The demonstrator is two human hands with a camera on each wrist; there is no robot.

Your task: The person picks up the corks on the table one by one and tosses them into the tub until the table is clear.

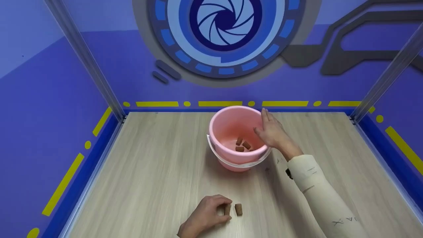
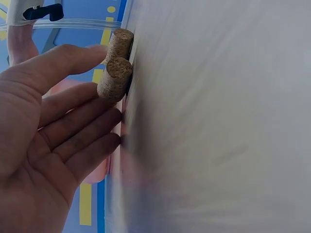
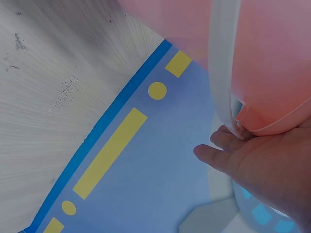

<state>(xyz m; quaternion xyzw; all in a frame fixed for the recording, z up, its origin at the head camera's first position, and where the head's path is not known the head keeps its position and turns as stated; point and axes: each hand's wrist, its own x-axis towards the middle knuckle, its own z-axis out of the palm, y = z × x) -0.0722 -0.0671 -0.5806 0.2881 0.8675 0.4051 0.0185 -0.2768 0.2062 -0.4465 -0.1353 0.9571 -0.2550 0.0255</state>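
At the front of the table, my left hand point(image 1: 206, 213) has its thumb and index finger around a small brown cork point(image 2: 115, 80), pinching it on the tabletop. The other fingers of that hand are spread loosely in the left wrist view. A second cork point(image 1: 238, 209) lies just to the right of it. Farther back is a pink bucket point(image 1: 228, 158) with several corks point(image 1: 240, 149) on its bottom. My right hand point(image 1: 273, 131) rests against the bucket's right rim, fingers straight and thumb over the inside. Its fingertips are near the handle's end in the right wrist view.
The white bucket handle point(image 1: 243, 165) hangs down across the bucket's front. Behind the pale wooden table point(image 1: 158, 165) stands a blue-purple wall point(image 1: 109, 66) with yellow marks. Metal posts point(image 1: 96, 66) rise at the back corners.
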